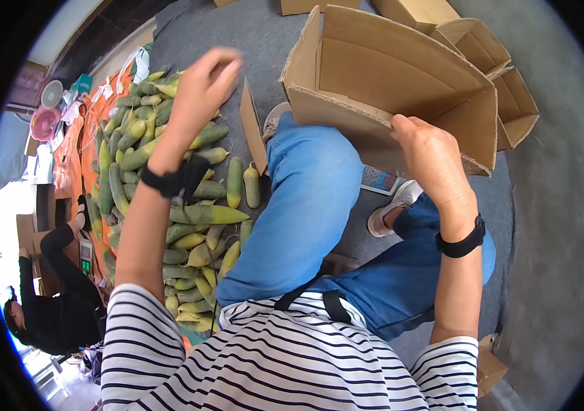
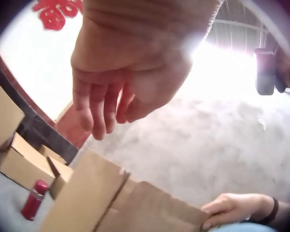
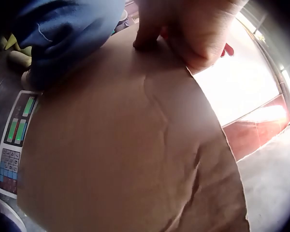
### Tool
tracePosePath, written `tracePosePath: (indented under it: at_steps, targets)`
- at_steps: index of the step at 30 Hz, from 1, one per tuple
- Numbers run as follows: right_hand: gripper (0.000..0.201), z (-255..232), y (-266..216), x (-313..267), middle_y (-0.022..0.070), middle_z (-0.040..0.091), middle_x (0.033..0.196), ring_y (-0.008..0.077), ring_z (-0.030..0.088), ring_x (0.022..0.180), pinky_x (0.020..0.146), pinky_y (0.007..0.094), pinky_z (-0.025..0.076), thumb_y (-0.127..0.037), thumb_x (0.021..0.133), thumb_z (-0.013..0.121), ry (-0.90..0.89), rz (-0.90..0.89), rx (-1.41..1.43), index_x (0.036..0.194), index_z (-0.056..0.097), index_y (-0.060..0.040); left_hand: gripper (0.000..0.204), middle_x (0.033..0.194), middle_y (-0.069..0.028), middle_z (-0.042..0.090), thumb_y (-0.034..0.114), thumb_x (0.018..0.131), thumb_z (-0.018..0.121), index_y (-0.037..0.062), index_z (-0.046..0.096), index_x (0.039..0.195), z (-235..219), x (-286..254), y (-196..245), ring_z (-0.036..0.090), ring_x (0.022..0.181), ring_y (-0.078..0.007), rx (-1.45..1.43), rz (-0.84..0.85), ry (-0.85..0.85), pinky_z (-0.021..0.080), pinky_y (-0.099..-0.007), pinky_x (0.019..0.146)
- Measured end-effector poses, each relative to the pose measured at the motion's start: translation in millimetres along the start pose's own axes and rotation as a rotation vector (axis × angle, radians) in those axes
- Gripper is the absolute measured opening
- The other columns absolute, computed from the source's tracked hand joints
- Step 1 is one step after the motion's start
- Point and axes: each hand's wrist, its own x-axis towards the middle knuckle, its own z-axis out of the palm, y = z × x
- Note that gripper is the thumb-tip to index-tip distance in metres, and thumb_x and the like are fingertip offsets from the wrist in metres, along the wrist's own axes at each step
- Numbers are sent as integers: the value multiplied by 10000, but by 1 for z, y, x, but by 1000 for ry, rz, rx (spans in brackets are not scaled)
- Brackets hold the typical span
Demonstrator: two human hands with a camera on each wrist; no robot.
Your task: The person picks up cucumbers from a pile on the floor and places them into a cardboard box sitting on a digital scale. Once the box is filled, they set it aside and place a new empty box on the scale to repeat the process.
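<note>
An uncovered cardboard box (image 1: 391, 58) tilts in front of the person's knees. The right hand (image 1: 432, 154) grips its near top edge, thumb and fingers at the rim. In the right wrist view the box's broad brown wall (image 3: 101, 130) reaches up to those fingers. My left hand (image 1: 207, 85) is raised, holding nothing, between the box and a heap of long green-and-yellow produce (image 1: 138, 130). Its fingers hang loosely bent in the left wrist view, above the box's flap (image 2: 87, 188). A loose cardboard panel (image 1: 253, 127) stands beside the left shin.
A digital scale (image 1: 379, 179) lies on the floor, partly behind the box. More cardboard boxes (image 1: 473, 44) stand at the far right. Orange sheeting (image 1: 69, 147) borders the produce. Another person (image 1: 66, 312) in black sits at the left. A red bottle-like object (image 2: 35, 199) stands near further boxes.
</note>
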Motion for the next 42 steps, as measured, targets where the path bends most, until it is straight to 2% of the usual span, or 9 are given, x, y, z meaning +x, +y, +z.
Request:
tracePosePath:
  at_steps: [4,5,7,12,15,21,31,34,42]
  targets:
    - [56,-4,1,6,132,633,797,333,648,782,656,425,523,-108,865,582,7,38,-51,872,559,-57,171,977,-181,642,170,872,621,40,612,983,2,-105,-92,626,914,-340,413,-283,-204,502,-391,807]
    - [77,-3,1,8,132,632,801,333,646,780,655,427,521,-124,875,589,-19,40,-35,867,555,-56,220,984,-171,634,158,830,624,34,600,1010,10,-145,-135,614,909,-371,604,-93,-274,507,-410,782]
    - [79,-2,-1,8,134,629,798,335,645,777,653,430,521,-125,874,591,-3,44,-48,863,552,-57,221,998,-147,617,131,792,635,51,594,994,23,-204,-172,593,963,-344,807,-273,-664,501,-439,804]
    - [50,6,1,10,152,619,786,345,645,763,638,444,522,-100,860,555,35,58,-33,849,550,-52,136,998,-118,601,131,873,520,98,591,985,57,-305,-262,574,1015,-279,951,-123,-681,472,-488,813]
    - [48,12,7,4,138,625,779,311,644,707,626,399,533,-77,847,564,35,52,-61,868,601,-55,401,1182,-113,593,108,849,557,109,532,1249,70,-330,-315,546,1142,-282,850,-123,-686,438,-482,913]
    - [86,8,5,-2,122,633,789,313,657,803,675,402,532,-42,777,548,107,72,21,858,577,-49,285,1114,-87,540,103,859,556,103,523,1143,83,-314,-296,518,1090,-285,1115,-165,-854,417,-469,877]
    - [78,13,3,0,119,637,767,308,670,781,654,401,530,-60,783,578,105,102,1,858,588,-42,605,1120,-156,490,160,662,803,40,465,1150,52,-271,-192,493,1070,-373,799,-272,-574,429,-474,870]
    - [96,10,3,-2,130,650,789,312,674,791,666,405,532,-64,791,577,85,108,25,879,604,-38,614,1187,-215,542,193,747,781,-33,483,1233,32,-266,-183,530,1074,-403,407,-262,-112,433,-463,926]
    - [87,14,3,-1,146,658,805,325,670,806,687,422,531,-51,786,584,134,33,113,868,608,-33,424,1109,-158,639,149,841,744,-99,577,1142,-44,-129,-1,609,976,-239,237,-154,355,471,-370,896]
